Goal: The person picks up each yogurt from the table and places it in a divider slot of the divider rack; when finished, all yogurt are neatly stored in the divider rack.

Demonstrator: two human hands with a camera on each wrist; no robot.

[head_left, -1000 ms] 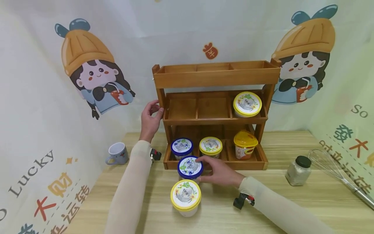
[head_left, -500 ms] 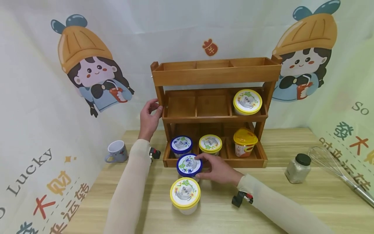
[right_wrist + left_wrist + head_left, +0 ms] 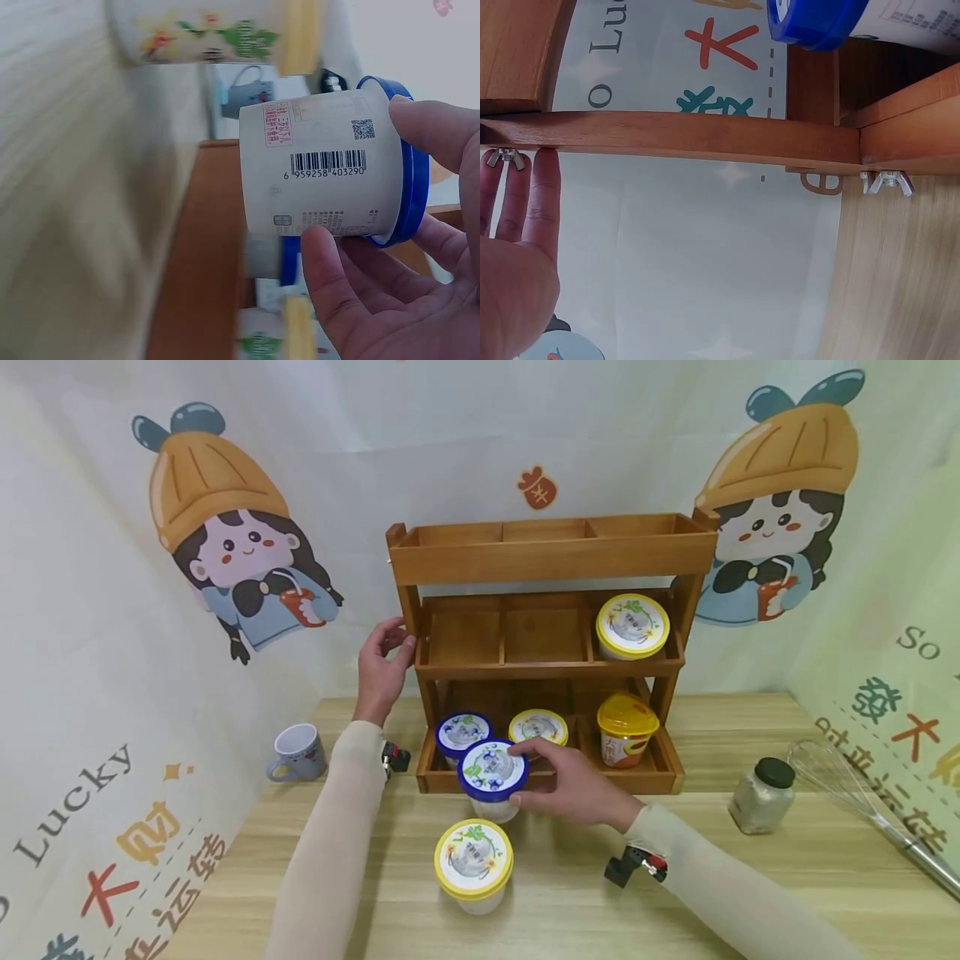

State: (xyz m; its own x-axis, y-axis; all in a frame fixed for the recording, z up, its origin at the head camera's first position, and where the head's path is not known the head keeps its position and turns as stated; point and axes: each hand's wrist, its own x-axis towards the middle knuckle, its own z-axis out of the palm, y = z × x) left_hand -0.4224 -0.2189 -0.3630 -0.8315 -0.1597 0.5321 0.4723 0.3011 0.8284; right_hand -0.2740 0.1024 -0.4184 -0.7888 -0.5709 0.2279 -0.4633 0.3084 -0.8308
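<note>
My right hand (image 3: 573, 785) grips a white tub with a blue lid (image 3: 493, 768), blueberries printed on top. In the right wrist view, a barcode faces the camera on this tilted tub (image 3: 322, 161), with thumb and fingers round its lid and side. It is off the table, before the rack's bottom tier. My left hand (image 3: 384, 672) touches the left post of the wooden rack (image 3: 551, 558). In the left wrist view, straight fingers (image 3: 544, 191) rest against the post (image 3: 697, 135); the thumb is out of sight. A yellow-lidded tub (image 3: 474, 864) stands on the table in front.
The bottom tier holds another blue-lidded tub (image 3: 461, 731), a yellow-lidded tub (image 3: 538, 725) and a yellow-capped cup (image 3: 628, 731). One yellow-lidded tub (image 3: 632, 627) sits middle-tier right. A mug (image 3: 298, 752) stands left; a black-capped jar (image 3: 763, 795) and a whisk (image 3: 862, 802) lie right.
My right hand has lifted the blue-lidded tub off the table and brought it slightly right and toward the rack. The left hand keeps its place at the post.
</note>
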